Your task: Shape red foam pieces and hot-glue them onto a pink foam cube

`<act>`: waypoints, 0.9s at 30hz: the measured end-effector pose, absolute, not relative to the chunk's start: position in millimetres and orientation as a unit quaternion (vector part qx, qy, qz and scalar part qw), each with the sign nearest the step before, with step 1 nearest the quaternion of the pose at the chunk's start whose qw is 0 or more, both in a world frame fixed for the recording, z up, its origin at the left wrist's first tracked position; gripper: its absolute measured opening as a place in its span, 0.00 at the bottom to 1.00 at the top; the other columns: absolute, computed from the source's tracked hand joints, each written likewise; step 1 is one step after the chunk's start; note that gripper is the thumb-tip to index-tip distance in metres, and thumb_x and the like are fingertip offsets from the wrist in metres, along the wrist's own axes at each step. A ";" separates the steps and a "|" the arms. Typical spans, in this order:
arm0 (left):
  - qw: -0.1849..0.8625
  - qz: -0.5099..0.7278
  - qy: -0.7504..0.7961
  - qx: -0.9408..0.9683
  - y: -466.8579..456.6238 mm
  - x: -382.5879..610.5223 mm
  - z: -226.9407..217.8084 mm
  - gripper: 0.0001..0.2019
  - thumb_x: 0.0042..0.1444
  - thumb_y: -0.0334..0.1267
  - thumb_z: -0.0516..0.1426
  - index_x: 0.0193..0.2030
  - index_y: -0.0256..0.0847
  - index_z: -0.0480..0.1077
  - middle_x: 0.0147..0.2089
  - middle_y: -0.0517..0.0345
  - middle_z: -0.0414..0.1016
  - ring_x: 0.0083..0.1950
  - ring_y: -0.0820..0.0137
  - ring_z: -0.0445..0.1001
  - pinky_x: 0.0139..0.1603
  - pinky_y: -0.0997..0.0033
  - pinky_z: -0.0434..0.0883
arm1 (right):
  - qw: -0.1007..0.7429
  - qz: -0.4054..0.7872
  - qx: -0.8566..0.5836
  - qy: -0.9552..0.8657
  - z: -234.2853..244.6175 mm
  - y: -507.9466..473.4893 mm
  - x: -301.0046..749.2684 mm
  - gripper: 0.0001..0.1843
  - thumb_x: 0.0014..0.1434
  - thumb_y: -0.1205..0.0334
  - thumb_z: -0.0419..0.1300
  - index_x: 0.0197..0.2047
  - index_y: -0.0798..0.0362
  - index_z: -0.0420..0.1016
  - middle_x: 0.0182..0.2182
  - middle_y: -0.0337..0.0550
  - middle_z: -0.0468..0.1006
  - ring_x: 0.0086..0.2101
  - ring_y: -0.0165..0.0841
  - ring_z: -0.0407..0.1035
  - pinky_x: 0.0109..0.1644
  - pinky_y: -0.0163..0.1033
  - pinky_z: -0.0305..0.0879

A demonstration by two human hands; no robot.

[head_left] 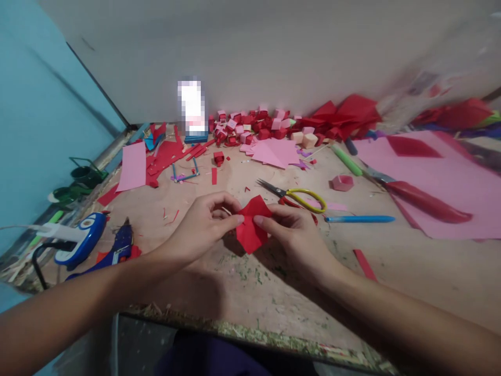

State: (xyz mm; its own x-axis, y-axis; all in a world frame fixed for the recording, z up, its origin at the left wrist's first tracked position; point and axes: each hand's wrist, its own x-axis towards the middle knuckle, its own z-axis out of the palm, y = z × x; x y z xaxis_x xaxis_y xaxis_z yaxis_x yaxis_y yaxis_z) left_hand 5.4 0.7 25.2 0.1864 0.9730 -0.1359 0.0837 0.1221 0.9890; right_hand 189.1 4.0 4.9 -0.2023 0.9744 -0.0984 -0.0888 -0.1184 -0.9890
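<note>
Between my two hands, just above the table, is a small red piece of paper (pixel 252 237) with pointed corners and creases. My left hand (pixel 213 219) pinches its left edge between thumb and fingers. On the opposite side, the thumb and fingers of my right hand (pixel 289 227) grip the paper too. Scissors (pixel 307 200) with yellow handles lie just beyond my right hand, blades pointing left. A blue pen (pixel 360 219) rests to the right of that hand. Some fingertips are hidden behind the red paper.
Small folded red and pink paper boxes (pixel 250 125) are heaped along the wall, near a lit phone (pixel 192 107). Pink sheets (pixel 422 183) lie at right under a red-handled knife (pixel 426 198). A blue glue gun (pixel 121 248) and a power strip (pixel 84 237) are at left.
</note>
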 end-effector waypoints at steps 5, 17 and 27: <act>0.544 0.415 0.507 0.525 6.9 -2.1 32.5 0.10 0.55 0.35 0.65 0.43 0.38 0.74 0.37 0.58 0.78 0.36 0.71 0.76 0.36 0.74 0.72 | 0.440 0.587 -0.467 -0.493 1.0 8.0 190.8 0.07 0.54 0.59 0.70 0.34 0.52 0.87 0.31 0.43 0.85 0.31 0.35 0.76 0.35 0.37 0.70; 0.054 0.330 0.719 0.609 -121.0 -133.6 68.7 0.05 0.61 0.44 0.64 0.39 0.48 0.80 0.40 0.60 0.83 0.41 0.63 0.79 0.43 0.66 0.75 | 0.409 0.543 -0.488 -0.547 2.3 8.0 191.9 0.08 0.53 0.54 0.71 0.30 0.50 0.86 0.30 0.44 0.84 0.31 0.38 0.76 0.33 0.39 0.70; 0.021 0.055 0.743 0.666 -141.7 -189.2 7.7 0.22 0.65 0.40 0.52 0.64 0.47 0.72 0.62 0.51 0.79 0.61 0.52 0.77 0.63 0.52 0.72 | 0.411 0.503 -0.475 -0.594 1.8 9.6 191.2 0.11 0.55 0.51 0.71 0.31 0.50 0.86 0.31 0.46 0.85 0.31 0.42 0.76 0.33 0.42 0.71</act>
State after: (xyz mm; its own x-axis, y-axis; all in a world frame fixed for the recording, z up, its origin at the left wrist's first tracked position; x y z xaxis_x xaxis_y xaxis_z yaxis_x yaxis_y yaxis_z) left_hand -189.2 -141.7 7.7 -0.1113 0.9929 0.0412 0.9883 0.1063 0.1096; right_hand 191.2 9.6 1.8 -0.2109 0.9775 0.0097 0.1514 0.0425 -0.9876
